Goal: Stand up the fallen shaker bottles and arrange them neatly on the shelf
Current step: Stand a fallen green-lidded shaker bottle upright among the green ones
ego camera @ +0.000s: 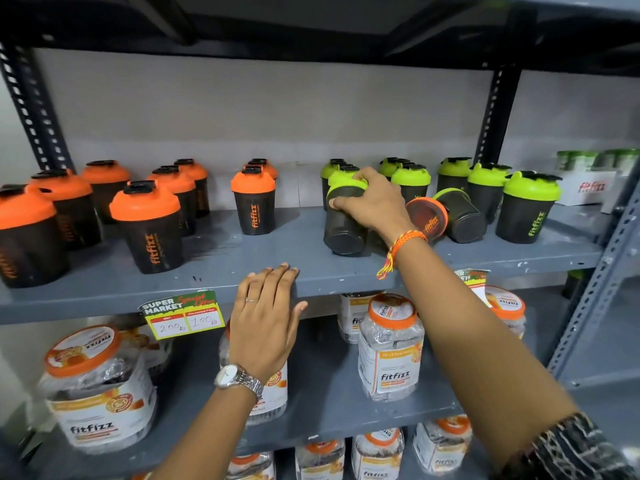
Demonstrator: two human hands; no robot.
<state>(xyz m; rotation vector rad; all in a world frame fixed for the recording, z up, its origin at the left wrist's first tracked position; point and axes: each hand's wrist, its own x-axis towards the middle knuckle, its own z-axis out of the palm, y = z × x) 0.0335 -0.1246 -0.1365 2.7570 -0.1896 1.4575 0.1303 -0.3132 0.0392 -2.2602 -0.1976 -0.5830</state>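
Black shaker bottles stand on a grey shelf (221,271). Several with orange lids (145,223) are upright on the left and several with green lids (530,206) on the right. My right hand (372,199) grips a green-lidded bottle (343,230) lying tilted with its base toward me. Beside my wrist lie two more fallen bottles, an orange-lidded one (426,216) and a green-lidded one (462,216). My left hand (265,317) rests flat against the shelf's front edge, holding nothing.
The shelf below holds clear fitfizz jars (391,348) with orange lids. A price tag (181,315) hangs from the shelf edge. Slotted metal uprights (33,105) frame the rack, and a white box (588,188) sits at the far right.
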